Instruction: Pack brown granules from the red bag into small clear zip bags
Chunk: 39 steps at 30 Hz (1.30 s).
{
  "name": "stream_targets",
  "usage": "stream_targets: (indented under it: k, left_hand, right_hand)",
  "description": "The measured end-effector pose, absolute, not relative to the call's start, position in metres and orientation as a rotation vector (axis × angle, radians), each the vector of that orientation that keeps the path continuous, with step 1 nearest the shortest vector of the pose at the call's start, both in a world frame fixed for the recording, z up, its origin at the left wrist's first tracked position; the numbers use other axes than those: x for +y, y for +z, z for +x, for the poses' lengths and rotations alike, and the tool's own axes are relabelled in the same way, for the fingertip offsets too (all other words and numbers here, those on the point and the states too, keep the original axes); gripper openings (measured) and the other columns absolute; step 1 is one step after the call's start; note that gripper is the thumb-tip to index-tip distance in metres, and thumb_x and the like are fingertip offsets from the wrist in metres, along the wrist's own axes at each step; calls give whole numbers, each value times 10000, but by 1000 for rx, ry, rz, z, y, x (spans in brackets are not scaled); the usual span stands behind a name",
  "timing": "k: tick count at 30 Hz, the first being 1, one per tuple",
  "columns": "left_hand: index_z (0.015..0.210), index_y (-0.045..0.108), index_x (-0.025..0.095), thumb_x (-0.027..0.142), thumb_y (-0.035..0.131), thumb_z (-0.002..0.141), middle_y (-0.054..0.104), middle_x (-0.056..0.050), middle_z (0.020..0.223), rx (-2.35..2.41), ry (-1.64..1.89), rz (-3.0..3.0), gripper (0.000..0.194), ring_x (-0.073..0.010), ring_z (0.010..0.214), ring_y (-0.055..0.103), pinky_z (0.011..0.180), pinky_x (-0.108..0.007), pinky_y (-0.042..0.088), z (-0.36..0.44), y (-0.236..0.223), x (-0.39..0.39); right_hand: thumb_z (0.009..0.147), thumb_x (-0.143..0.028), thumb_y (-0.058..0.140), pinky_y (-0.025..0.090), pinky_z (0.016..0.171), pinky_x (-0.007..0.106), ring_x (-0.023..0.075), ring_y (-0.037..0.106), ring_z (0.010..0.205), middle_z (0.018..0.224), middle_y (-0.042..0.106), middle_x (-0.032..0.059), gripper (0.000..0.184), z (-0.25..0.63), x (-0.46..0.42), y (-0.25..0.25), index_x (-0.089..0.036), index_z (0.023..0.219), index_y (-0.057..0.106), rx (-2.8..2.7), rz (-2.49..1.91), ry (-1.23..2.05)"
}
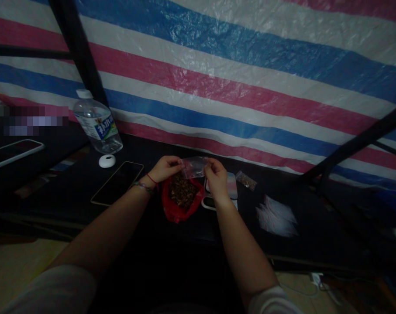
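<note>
Between my two hands a small clear zip bag (195, 167) is stretched out, looking flat. My left hand (167, 168) pinches its left end, and my right hand (216, 174) pinches the right end. Just below the bag sits an open red plastic bag (177, 213), filled with small brown pieces (182, 192) whose kind I cannot make out. Partly under my right hand lies a small white scale (232, 185) with a dark display. Right of it is a filled zip bag (246, 181) with brownish bits inside.
A loose pile of clear zip bags (277, 216) lies at the right on the black table (198, 229). On the left are a dark phone (117, 183), a white earbud case (107, 161), a large clear bottle (98, 124) and another phone (16, 153). Striped plastic sheeting (217, 83) hangs behind.
</note>
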<state>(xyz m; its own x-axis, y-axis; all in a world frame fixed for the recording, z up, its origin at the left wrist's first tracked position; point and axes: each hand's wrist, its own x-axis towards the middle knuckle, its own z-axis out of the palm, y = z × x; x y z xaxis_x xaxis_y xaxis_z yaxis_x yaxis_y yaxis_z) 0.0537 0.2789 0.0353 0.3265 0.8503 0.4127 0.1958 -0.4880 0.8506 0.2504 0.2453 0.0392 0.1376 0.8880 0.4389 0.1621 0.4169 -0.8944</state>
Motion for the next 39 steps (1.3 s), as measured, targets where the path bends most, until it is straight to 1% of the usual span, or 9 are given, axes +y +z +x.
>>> stream_targets:
  k: [2,6,11,15,18,25,29,35,39]
  left_hand:
    - [693,567,149,415,624,738,562,21,590,903,1214,1779,276,-105,520,514,506,-213,407,54,35,279]
    - [752,526,162,360,659,714,492,58,520,881,1165,1641,241,-73,412,430,421,-189,324,55,33,281]
    - [901,546,153,304,712,669,596,24,658,835,1161,1636,323,-91,532,545,500,-186,408,55,32,282]
    - [1056,567,142,304,707,684,626,10,701,833,1138,1650,429,-102,582,583,553,-198,450,54,32,281]
    - [1098,579,136,308,700,691,638,-1,712,838,1125,1668,458,-114,595,595,562,-207,465,53,32,281]
    - [1089,600,124,310,687,697,626,0,699,886,1227,1676,443,-110,598,585,573,-205,466,51,32,283]
    - [1041,593,124,344,696,690,618,1,691,923,1298,1642,427,-114,590,578,569,-215,467,52,32,285]
    - [775,603,135,373,696,678,629,-7,712,907,1294,1669,273,-123,628,581,606,-230,466,51,33,283]
    - [704,633,128,418,676,696,636,-14,660,878,1205,1702,292,-132,601,576,593,-244,458,49,33,283]
  right_hand:
    - [797,-342,542,460,644,274,167,583,721,765,639,7,225,250,245,40,-209,952,639,-1332,-1044,722]
    - [783,-419,579,425,593,257,147,538,626,669,599,-7,239,251,244,42,-191,783,650,-1333,-1056,782]
    - [781,-469,566,385,551,236,131,499,583,629,565,-25,284,252,243,42,-203,710,633,-1296,-1072,788]
    - [761,-431,563,383,543,234,130,496,564,600,555,-37,240,251,244,42,-215,671,618,-1250,-1092,805]
    - [737,-402,579,394,548,240,132,508,571,618,577,-33,203,251,244,42,-210,696,634,-1211,-1100,791]
    - [793,-471,518,431,579,272,167,578,638,707,662,5,313,254,243,43,-219,842,696,-1276,-1140,764]
    - [776,-444,557,444,575,271,164,587,635,753,684,8,279,254,243,45,-231,884,701,-1322,-1134,770]
    - [754,-411,607,446,636,272,164,590,675,752,681,19,247,255,244,46,-191,820,698,-1381,-1161,662]
    - [772,-446,591,420,611,263,157,562,635,664,635,0,280,255,241,48,-184,725,676,-1437,-1165,606]
